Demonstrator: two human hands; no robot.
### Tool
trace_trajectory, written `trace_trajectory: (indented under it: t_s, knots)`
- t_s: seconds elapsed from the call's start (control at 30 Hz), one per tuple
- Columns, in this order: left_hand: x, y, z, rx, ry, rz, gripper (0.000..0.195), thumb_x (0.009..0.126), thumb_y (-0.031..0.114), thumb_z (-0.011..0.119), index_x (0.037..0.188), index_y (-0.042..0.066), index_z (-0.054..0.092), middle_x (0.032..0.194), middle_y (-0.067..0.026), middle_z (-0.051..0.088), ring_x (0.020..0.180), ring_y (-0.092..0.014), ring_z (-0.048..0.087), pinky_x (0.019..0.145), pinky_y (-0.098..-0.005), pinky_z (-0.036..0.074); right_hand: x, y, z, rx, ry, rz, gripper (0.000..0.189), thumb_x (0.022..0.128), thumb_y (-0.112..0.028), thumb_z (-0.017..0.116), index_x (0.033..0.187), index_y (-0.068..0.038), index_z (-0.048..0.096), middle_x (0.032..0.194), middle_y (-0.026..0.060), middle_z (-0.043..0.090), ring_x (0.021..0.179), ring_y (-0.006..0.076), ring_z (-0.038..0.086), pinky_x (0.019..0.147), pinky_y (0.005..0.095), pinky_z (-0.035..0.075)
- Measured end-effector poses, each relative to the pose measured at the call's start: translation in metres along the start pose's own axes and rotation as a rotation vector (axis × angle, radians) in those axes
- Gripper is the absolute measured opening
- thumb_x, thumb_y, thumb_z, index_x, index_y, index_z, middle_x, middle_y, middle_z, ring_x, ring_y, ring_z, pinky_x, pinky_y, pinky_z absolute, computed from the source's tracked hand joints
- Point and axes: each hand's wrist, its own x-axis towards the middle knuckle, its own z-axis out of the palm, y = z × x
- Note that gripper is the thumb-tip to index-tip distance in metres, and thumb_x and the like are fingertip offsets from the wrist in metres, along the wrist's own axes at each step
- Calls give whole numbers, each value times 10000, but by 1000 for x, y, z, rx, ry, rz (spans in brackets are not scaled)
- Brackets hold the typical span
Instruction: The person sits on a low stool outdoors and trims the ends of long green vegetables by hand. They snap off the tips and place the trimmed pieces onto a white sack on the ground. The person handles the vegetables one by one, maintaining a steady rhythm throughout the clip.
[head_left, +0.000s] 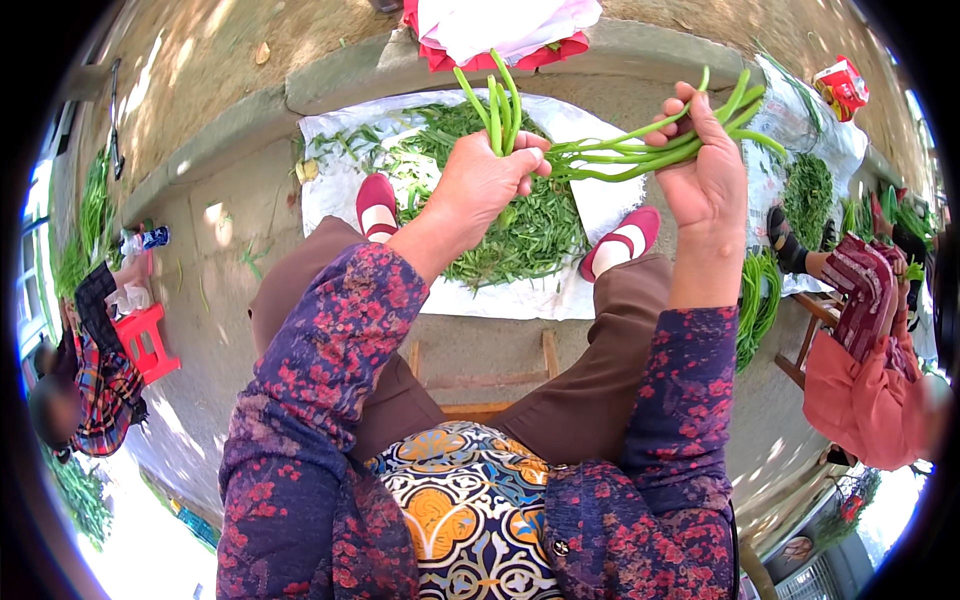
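My left hand (491, 176) grips several green stems whose ends stick up above the fist. Further right, my right hand (697, 150) is closed around a bunch of long green stems (615, 157), which stretch across to my left fingers. Under both hands lies a white woven sheet (622, 187) on the ground between my feet. A heap of loose green leaves and cut stem pieces (517, 240) covers the sheet's middle. I cannot tell whether the stems in the two hands are one bunch.
A red and white cloth bundle (502, 30) lies beyond the sheet by a stone kerb (337, 67). At right are a second sheet with greens (806, 199), a green stem bundle (757, 307) and a seated person (862, 390). Another person (97, 382) sits left by a red plastic stool (148, 341).
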Motion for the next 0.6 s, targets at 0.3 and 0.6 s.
trace_trajectory:
  t_s: [0.3,0.6]
  knots:
    - [1,-1,-5,-50,-152,-20,254,838,47,541,1079,-30,559,903,-71,612,726,-90,516,677,-219,433,-15,24,27,-357,-115,-5,199,881,-173,610,948,13,591,692,23,536,541,110,505,492,243,423]
    - [-4,8,-6,-34,-309,47,228,829,33,506,1043,-24,562,914,-64,609,783,-118,531,749,-252,441,-21,50,38,-624,-88,59,237,820,-247,684,874,-20,645,584,-33,507,458,40,393,419,201,299]
